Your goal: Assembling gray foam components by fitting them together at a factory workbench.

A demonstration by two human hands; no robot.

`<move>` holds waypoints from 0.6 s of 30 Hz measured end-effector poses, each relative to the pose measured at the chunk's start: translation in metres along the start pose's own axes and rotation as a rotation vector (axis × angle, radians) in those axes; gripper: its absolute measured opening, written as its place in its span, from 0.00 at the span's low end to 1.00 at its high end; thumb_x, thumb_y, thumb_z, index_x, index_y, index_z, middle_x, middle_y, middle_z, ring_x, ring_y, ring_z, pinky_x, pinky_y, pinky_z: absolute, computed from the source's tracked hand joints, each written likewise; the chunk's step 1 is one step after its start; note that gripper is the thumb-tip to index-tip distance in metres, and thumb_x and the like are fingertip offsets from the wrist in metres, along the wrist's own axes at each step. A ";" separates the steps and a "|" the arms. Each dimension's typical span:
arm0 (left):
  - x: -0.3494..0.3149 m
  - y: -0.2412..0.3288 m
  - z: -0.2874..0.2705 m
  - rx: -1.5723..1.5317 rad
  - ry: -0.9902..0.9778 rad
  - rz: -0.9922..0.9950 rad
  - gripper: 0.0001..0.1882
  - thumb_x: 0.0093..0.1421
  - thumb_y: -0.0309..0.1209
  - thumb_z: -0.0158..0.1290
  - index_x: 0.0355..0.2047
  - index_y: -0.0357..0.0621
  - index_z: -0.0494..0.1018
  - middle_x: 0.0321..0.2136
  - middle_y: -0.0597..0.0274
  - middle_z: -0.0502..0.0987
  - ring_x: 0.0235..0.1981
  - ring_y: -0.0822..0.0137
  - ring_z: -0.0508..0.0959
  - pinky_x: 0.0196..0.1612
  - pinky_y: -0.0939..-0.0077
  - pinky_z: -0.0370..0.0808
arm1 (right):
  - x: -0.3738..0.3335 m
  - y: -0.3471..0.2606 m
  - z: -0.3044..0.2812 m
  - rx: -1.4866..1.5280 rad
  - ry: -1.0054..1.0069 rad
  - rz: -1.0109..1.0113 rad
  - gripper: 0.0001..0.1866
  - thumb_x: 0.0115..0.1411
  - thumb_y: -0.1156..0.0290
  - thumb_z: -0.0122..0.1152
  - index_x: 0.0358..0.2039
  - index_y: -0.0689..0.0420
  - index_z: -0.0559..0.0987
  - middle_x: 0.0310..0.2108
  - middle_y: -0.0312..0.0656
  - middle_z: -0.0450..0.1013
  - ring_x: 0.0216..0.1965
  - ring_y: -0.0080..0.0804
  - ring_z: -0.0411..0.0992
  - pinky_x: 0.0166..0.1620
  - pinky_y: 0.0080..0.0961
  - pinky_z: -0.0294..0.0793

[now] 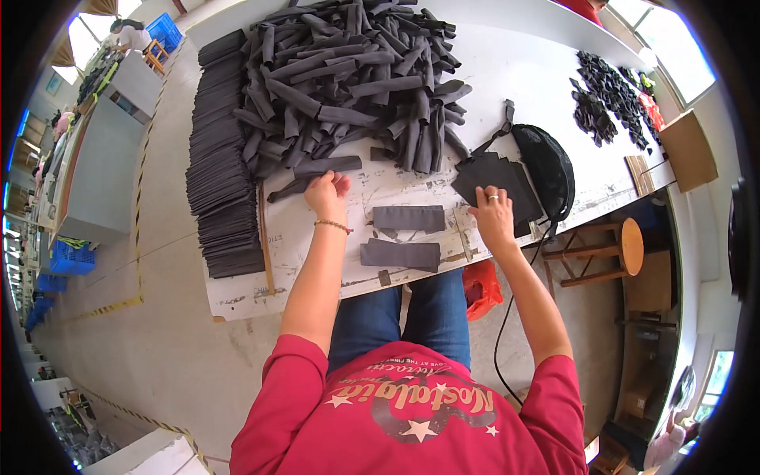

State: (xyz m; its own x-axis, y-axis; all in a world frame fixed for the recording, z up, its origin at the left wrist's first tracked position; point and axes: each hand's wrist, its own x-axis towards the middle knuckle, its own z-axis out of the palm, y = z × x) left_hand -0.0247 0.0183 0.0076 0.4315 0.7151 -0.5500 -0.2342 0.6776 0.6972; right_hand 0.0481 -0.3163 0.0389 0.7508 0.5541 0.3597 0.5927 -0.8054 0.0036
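My left hand (328,196), its fingers curled, is at the lower edge of a dark grey fabric strip (336,165) and appears to pinch it. Another rolled strip (288,189) runs beside that hand. On the right, my right hand (494,215), with a ring on one finger, has bent fingers and thumb on the top of a stack of flat black fabric pieces (507,179); its grip is partly hidden. Between my hands two flat grey fabric pieces lie one nearer than the other: the far piece (408,218) and the near piece (400,255).
A large heap of grey fabric tubes (348,71) covers the table's far side, beside a long neat stack of strips (218,166). A black curved pouch (545,170) with a cord is right of the black pieces. Small dark scraps (606,99) lie far right; a wooden stool (631,247) stands below.
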 end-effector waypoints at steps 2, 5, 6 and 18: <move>-0.001 0.003 -0.001 -0.012 0.033 0.017 0.06 0.57 0.22 0.56 0.32 0.35 0.69 0.27 0.56 0.75 0.22 0.60 0.78 0.26 0.68 0.80 | 0.001 -0.002 0.011 -0.201 -0.151 -0.167 0.16 0.56 0.68 0.57 0.41 0.65 0.75 0.39 0.45 0.71 0.43 0.39 0.68 0.44 0.31 0.70; -0.010 0.011 -0.010 0.017 -0.018 0.032 0.08 0.56 0.22 0.58 0.32 0.38 0.69 0.27 0.57 0.76 0.23 0.64 0.77 0.29 0.70 0.79 | 0.001 -0.007 0.018 -0.319 -0.295 -0.320 0.12 0.55 0.70 0.56 0.38 0.64 0.75 0.35 0.46 0.72 0.40 0.38 0.70 0.42 0.29 0.72; -0.012 0.012 -0.015 -0.003 -0.093 0.092 0.09 0.55 0.23 0.59 0.32 0.39 0.69 0.28 0.57 0.76 0.24 0.64 0.78 0.30 0.70 0.79 | 0.002 -0.009 0.019 -0.341 -0.236 -0.342 0.09 0.55 0.72 0.55 0.35 0.63 0.76 0.33 0.46 0.72 0.39 0.38 0.71 0.40 0.29 0.73; -0.051 0.016 -0.070 -0.081 -0.306 -0.225 0.14 0.58 0.26 0.60 0.41 0.40 0.68 0.38 0.56 0.76 0.38 0.57 0.79 0.41 0.61 0.81 | -0.071 -0.011 -0.017 0.103 -0.230 -0.150 0.22 0.58 0.67 0.58 0.51 0.62 0.70 0.49 0.49 0.65 0.49 0.49 0.64 0.51 0.42 0.67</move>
State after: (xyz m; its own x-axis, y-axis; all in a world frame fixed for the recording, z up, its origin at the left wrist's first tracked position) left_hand -0.1115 0.0047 0.0143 0.7166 0.4714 -0.5140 -0.1669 0.8315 0.5299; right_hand -0.0171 -0.3502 0.0294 0.6922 0.7077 0.1414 0.7195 -0.6921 -0.0585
